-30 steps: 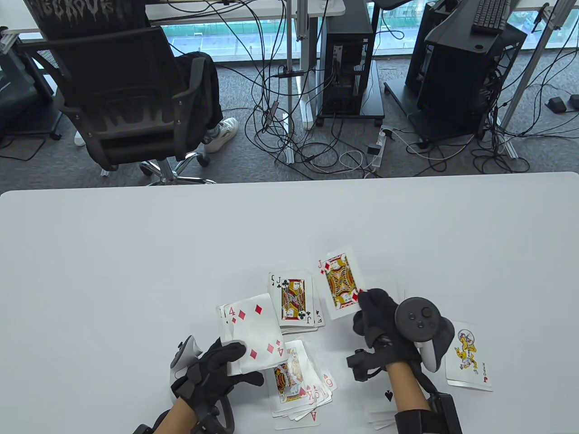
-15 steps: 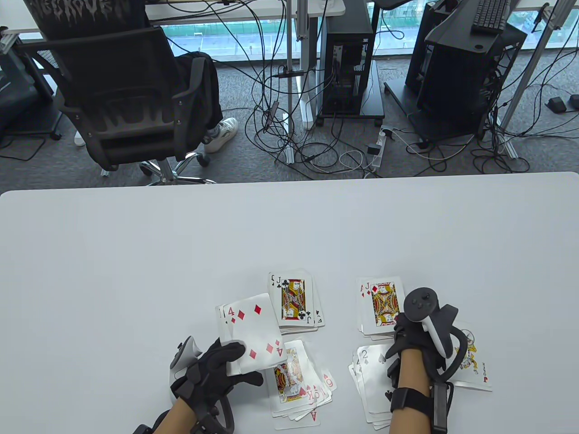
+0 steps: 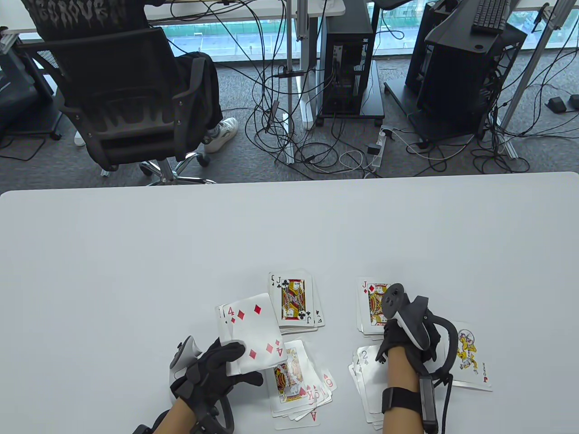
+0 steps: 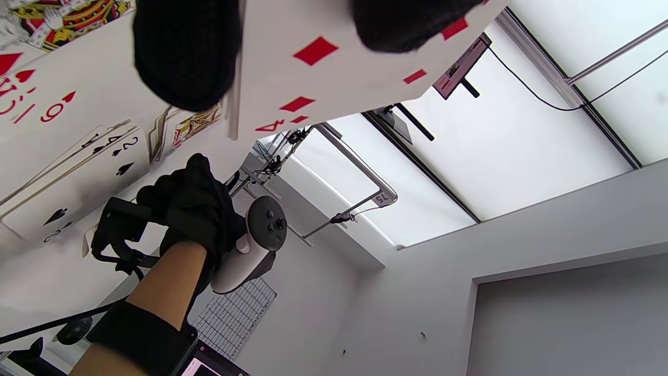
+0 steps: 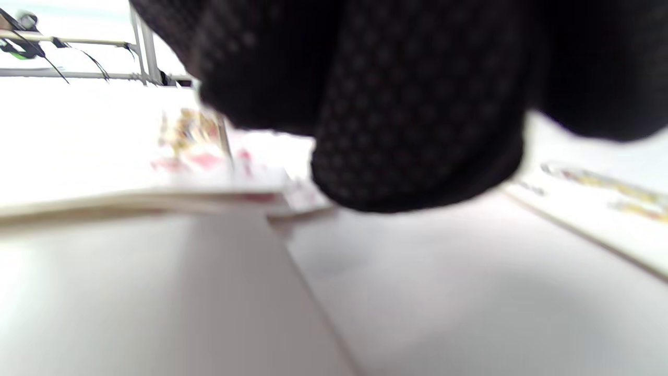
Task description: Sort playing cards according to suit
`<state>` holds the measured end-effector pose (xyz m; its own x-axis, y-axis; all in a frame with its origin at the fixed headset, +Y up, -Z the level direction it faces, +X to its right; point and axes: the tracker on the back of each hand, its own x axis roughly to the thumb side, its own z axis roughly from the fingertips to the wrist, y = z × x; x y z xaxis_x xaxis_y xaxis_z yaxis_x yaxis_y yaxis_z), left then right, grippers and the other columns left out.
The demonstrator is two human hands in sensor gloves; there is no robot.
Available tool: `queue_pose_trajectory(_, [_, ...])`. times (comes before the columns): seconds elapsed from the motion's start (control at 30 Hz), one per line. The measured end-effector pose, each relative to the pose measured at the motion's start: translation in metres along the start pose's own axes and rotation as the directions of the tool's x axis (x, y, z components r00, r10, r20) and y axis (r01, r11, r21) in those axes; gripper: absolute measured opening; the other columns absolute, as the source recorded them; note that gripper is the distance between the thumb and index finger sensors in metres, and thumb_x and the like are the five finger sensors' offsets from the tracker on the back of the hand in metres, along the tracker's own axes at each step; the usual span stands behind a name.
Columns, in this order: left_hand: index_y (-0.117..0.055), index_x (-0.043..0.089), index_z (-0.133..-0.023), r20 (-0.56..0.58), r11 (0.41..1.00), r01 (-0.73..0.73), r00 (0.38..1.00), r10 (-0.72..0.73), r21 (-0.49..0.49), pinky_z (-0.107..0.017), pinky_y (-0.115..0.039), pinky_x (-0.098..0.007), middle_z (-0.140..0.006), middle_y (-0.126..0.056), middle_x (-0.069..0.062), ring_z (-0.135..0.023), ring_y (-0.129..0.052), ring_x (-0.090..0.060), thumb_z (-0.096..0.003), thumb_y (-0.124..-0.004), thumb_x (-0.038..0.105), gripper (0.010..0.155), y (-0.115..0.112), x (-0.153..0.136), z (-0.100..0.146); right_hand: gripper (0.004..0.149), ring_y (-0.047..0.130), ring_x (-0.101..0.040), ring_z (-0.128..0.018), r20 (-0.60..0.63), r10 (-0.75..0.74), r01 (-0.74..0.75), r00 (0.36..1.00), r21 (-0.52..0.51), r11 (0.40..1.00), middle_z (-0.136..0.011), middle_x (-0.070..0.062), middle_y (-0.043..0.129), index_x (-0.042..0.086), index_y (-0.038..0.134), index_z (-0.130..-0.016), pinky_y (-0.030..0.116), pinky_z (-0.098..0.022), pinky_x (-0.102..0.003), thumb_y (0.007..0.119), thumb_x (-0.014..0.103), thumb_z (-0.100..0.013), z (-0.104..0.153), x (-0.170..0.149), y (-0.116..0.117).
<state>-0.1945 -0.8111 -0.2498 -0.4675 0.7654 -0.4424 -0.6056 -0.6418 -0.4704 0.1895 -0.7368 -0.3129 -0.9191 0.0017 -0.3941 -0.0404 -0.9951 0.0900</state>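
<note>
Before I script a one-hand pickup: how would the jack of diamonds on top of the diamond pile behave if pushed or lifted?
The jack of diamonds looks thin and glossy, so a push would probably slide it off its pile, whose lower edges already show offset. It likely flexes: the four of diamonds in the left hand bows slightly. Lying flat, it may need sliding over an edge first.

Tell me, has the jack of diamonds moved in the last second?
Yes. The jack of diamonds went from held up beside the jack of clubs rightward and down onto the diamond pile, where the right hand now rests.
</note>
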Motion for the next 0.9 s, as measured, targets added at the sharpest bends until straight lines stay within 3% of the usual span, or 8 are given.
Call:
queue_pose_trajectory(0.17, [-0.048, 0.034, -0.106, -0.007, 1.0, 0.003, 1.0, -0.003, 0.0, -0.056, -0.083, -0.041, -0.11, -0.062, 0.004, -0.096, -0.077, -0.028, -0.0608, -0.065, 0.037, 0.048, 0.0, -0.001, 0.0, 0.053, 0.099, -0.026, -0.021, 0.24, -0.199, 0.222, 0.95, -0.072, 0.972, -0.032, -0.007, 0.094, -0.016, 0.074, -0.074, 0.086, -0.02, -0.045, 0.066, 0.032, -0.054, 0.026, 0.023, -0.029])
queue_pose_trajectory(0.23, [-0.048, 0.034, -0.106, -0.008, 1.0, 0.006, 1.0, -0.006, 0.002, -0.056, -0.083, -0.041, -0.11, -0.062, 0.004, -0.096, -0.077, -0.028, -0.0608, -0.065, 0.037, 0.048, 0.0, -0.001, 0.0, 0.054, 0.1, -0.026, -0.022, 0.366, -0.306, 0.348, 0.879, -0.052, 0.936, -0.033, -0.008, 0.094, -0.016, 0.074, -0.074, 0.086, -0.021, -0.046, 0.066, 0.032, -0.054, 0.043, 0.037, -0.035])
queue_pose_trajectory(0.33, [-0.048, 0.034, -0.106, -0.008, 1.0, 0.009, 1.0, -0.009, 0.005, -0.056, -0.083, -0.041, -0.11, -0.062, 0.004, -0.096, -0.077, -0.028, -0.0608, -0.065, 0.037, 0.048, 0.0, -0.001, 0.0, 0.054, 0.1, -0.028, -0.027, 0.567, -0.445, 0.506, 0.693, 0.057, 0.861, -0.036, -0.009, 0.095, -0.016, 0.073, -0.076, 0.087, -0.024, -0.047, 0.065, 0.033, -0.054, 0.075, 0.061, -0.036])
queue_pose_trajectory(0.47, [-0.048, 0.034, -0.106, -0.012, 1.0, 0.011, 1.0, -0.011, 0.011, -0.056, -0.082, -0.042, -0.11, -0.062, 0.004, -0.096, -0.077, -0.028, -0.0609, -0.065, 0.037, 0.048, 0.0, -0.001, 0.0, 0.055, 0.1, -0.029, -0.028, 0.696, -0.509, 0.622, 0.507, 0.113, 0.775, -0.038, -0.009, 0.095, -0.016, 0.072, -0.076, 0.087, -0.024, -0.047, 0.065, 0.034, -0.054, 0.12, 0.089, -0.025])
queue_pose_trajectory(0.57, [-0.048, 0.034, -0.106, -0.017, 1.0, 0.012, 1.0, -0.012, 0.015, -0.056, -0.082, -0.041, -0.11, -0.061, 0.004, -0.097, -0.076, -0.028, -0.0609, -0.064, 0.037, 0.048, 0.0, -0.002, 0.0, 0.066, 0.098, -0.035, -0.039, 0.731, -0.479, 0.575, 0.486, 0.146, 0.805, -0.049, -0.015, 0.092, -0.019, 0.063, -0.084, 0.085, -0.03, -0.051, 0.067, 0.04, -0.053, 0.138, 0.105, -0.013])
queue_pose_trajectory(0.7, [-0.047, 0.034, -0.106, -0.015, 1.0, 0.011, 1.0, -0.011, 0.014, -0.056, -0.082, -0.042, -0.11, -0.061, 0.004, -0.096, -0.076, -0.028, -0.0609, -0.064, 0.037, 0.048, 0.0, -0.002, 0.0, 0.085, 0.088, -0.046, -0.057, 0.757, -0.408, 0.492, 0.51, 0.133, 0.861, -0.069, -0.024, 0.081, -0.021, 0.042, -0.093, 0.079, -0.041, -0.057, 0.069, 0.048, -0.051, 0.148, 0.12, 0.0])
queue_pose_trajectory(0.83, [-0.047, 0.034, -0.106, -0.022, 1.0, 0.012, 1.0, -0.012, 0.013, -0.056, -0.082, -0.042, -0.11, -0.061, 0.004, -0.096, -0.077, -0.028, -0.0609, -0.064, 0.037, 0.048, 0.0, -0.003, 0.0, 0.085, 0.088, -0.042, -0.058, 0.753, -0.405, 0.517, 0.518, 0.102, 0.85, -0.069, -0.02, 0.079, -0.019, 0.041, -0.092, 0.079, -0.042, -0.055, 0.072, 0.048, -0.049, 0.148, 0.123, 0.008])
queue_pose_trajectory(0.9, [-0.048, 0.034, -0.106, -0.03, 1.0, 0.011, 0.999, -0.011, 0.015, -0.056, -0.082, -0.042, -0.11, -0.062, 0.004, -0.096, -0.077, -0.028, -0.0609, -0.065, 0.037, 0.048, 0.0, -0.004, 0.0, 0.081, 0.089, -0.04, -0.056, 0.774, -0.358, 0.528, 0.523, 0.036, 0.849, -0.067, -0.018, 0.08, -0.017, 0.045, -0.09, 0.08, -0.041, -0.054, 0.074, 0.045, -0.048, 0.149, 0.122, 0.01])
